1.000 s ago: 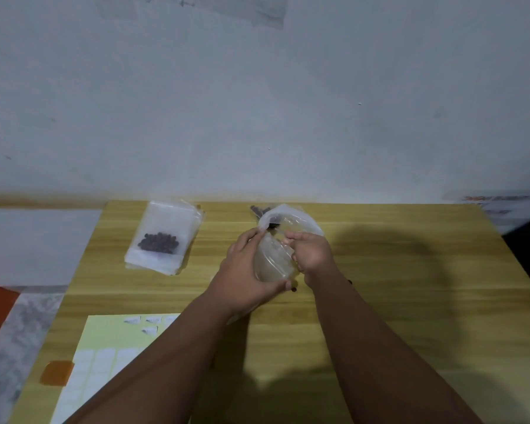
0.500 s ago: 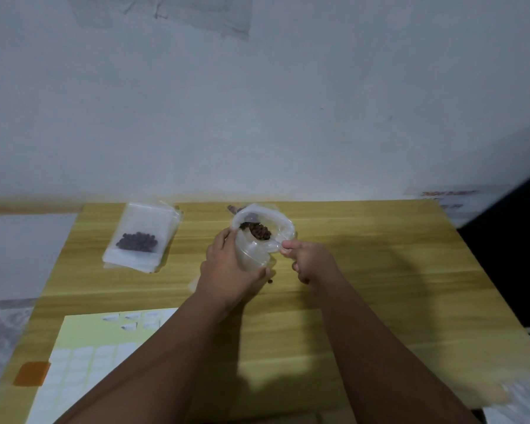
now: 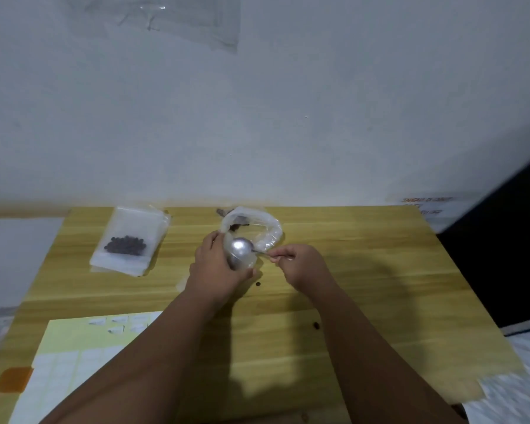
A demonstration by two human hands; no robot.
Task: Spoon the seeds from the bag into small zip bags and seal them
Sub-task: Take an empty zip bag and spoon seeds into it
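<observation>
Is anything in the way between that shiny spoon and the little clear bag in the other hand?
Nothing visible does. The silver metal spoon, pinched by the right hand, has its bowl right at the small clear zip bag gripped in the left hand. The big clear seed bag lies behind them.

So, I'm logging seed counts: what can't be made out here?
Head view only.
Glare on the spoon: any load unclear.
The left hand and spoon cover most of the small zip bag: contents hidden.
Crumpled plastic blurs the seed bag's contents.
The bottom edge cuts off the label sheet; print too small.
</observation>
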